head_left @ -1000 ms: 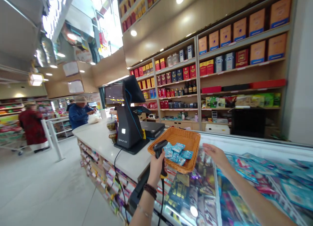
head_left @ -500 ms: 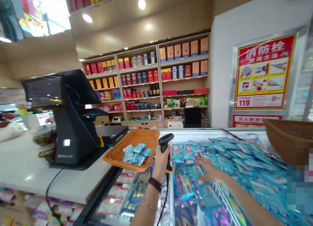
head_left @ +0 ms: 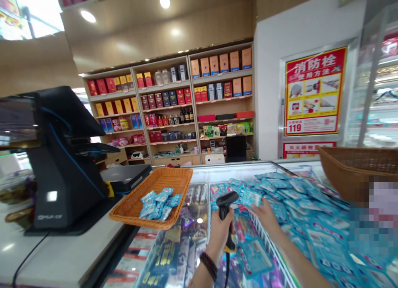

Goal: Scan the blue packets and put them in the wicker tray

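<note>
The blue packet [head_left: 251, 198] is pinched in the right hand's [head_left: 264, 211] nearly closed fingers, above the freezer's near section. Beside it, the left hand [head_left: 224, 221] grips a black barcode scanner [head_left: 226, 209]; leftward sits an orange wicker basket [head_left: 137, 196].

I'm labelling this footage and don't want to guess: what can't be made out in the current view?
All in the head view:
- Left hand: whether a finger presses the scanner's trigger; the hand covers it.
- Blue packet at the right hand: its lettering, too small and blurred.
- Monitor: cut off by the left edge, screen too dark.
- Brown basket's bottom: hidden by its wall.
</note>
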Available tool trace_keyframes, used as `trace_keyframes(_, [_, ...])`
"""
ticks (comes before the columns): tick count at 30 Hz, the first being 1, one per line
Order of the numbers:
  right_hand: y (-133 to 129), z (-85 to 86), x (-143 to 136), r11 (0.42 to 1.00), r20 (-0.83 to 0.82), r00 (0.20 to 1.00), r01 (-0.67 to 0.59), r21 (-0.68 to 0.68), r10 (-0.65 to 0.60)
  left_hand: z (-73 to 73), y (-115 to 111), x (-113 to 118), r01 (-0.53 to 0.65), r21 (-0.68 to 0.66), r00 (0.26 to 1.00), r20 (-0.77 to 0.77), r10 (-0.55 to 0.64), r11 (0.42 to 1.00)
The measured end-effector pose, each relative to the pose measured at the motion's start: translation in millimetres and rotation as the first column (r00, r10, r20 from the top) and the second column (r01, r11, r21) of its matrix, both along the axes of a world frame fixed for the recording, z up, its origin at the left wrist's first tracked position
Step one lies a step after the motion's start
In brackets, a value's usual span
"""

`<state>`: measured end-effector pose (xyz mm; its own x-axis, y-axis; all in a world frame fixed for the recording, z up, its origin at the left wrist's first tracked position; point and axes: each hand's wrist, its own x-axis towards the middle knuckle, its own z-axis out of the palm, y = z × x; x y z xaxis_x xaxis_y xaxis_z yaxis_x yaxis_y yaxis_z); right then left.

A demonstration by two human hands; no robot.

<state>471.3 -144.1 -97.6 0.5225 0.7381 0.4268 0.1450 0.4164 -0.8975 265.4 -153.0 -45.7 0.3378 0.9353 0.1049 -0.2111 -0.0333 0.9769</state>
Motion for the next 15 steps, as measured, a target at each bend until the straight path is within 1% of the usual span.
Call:
trace_keyframes(3, [-1.6,5.0,-10.0,0.997,-0.077,0.996,0.029,-0.071,-0.035,3.4,-5.2,0.4,0.004,-0.011,1.0,0.02,-0.004,1.0])
trace_keyframes(6, [-5.5,8.6,-16.1,0.989,-0.013,0.995,0.099,-0.106,-0.101,5.5,-9.2,-0.7,0.019,0.002,1.0,0.023,-0.019,1.0])
trace_keyframes(10, [-13.3,17.8,-17.9,0.975,0.116,0.971,0.216,-0.059,-0.208,4.8,-10.1,-2.2,0.02,0.025,1.0,0.007,-0.02,0.999])
trace_keyframes(15, [-19.8,30.2,-20.3,0.942,0.156,0.931,0.335,-0.012,-0.329,1.8,-7.1,-2.6,-0.01,0.044,0.999,-0.05,0.012,0.999])
